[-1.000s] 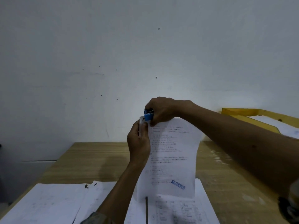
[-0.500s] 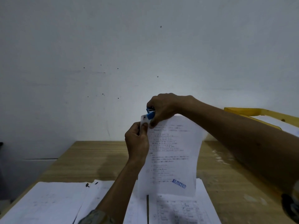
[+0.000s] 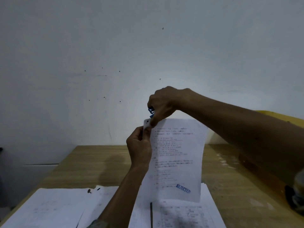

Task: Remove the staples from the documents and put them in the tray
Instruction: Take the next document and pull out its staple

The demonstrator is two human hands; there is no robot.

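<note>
Right hand [image 3: 164, 102] is curled round a small blue staple remover [image 3: 151, 111], with the tool's tip set against the top left corner of the document [image 3: 177, 158]. Left hand [image 3: 139, 148] pinches that same corner from below, thumb and fingers pressed on the paper's edge. The sheet hangs upright in the air above the desk [image 3: 98, 162], between me and the wall.

I judge this to be the pulling step. The remover is at the stapled corner, but the staple is too small to make out, so I cannot tell whether it is free. The next move calls for a steady pull away from the corner, with the left hand bracing the paper so it does not tear. After that the sheets go right, to the yellow tray [image 3: 279, 115], whose rim shows behind my right forearm.

The document is thin white paper covered in lines of small blurred print. A blue REJECTED stamp [image 3: 183, 188] sits near its lower right, and its bottom edge hangs free. More printed papers [image 3: 49, 209] lie spread on the desk beneath it, with small dark bits [image 3: 89, 191] on them that I cannot identify.
</note>
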